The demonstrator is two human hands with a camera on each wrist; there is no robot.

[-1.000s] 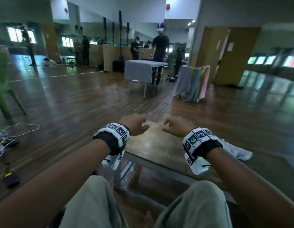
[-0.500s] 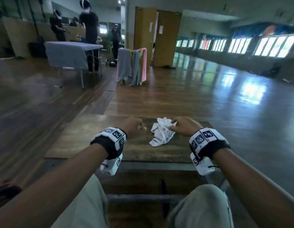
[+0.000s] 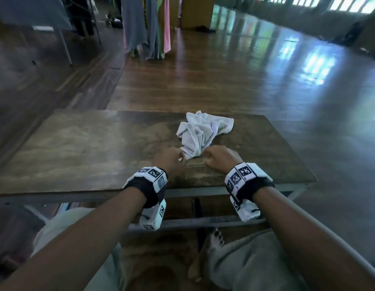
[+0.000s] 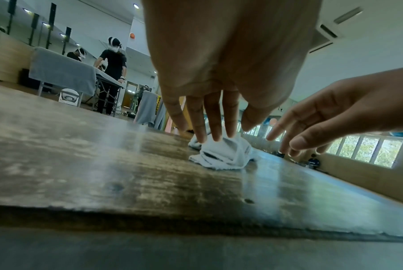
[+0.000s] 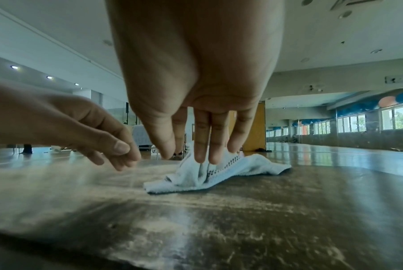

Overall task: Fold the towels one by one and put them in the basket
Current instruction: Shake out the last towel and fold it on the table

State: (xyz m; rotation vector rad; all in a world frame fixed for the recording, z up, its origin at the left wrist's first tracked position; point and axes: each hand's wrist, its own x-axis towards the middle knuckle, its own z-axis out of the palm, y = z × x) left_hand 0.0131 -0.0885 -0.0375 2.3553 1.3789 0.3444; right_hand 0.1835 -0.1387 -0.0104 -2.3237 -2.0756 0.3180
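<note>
Head view: a crumpled white towel (image 3: 200, 134) lies on the wooden tabletop (image 3: 81, 148); left hand (image 3: 168, 159) and right hand (image 3: 221, 157) sit at its near edge.
Left wrist view: fingers (image 4: 215, 117) straight, loose, empty.
Right wrist view: fingers (image 5: 203, 138) extended down onto the towel (image 5: 218, 173).

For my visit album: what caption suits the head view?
Two hands reach for a crumpled white towel on a worn wooden table.
</note>
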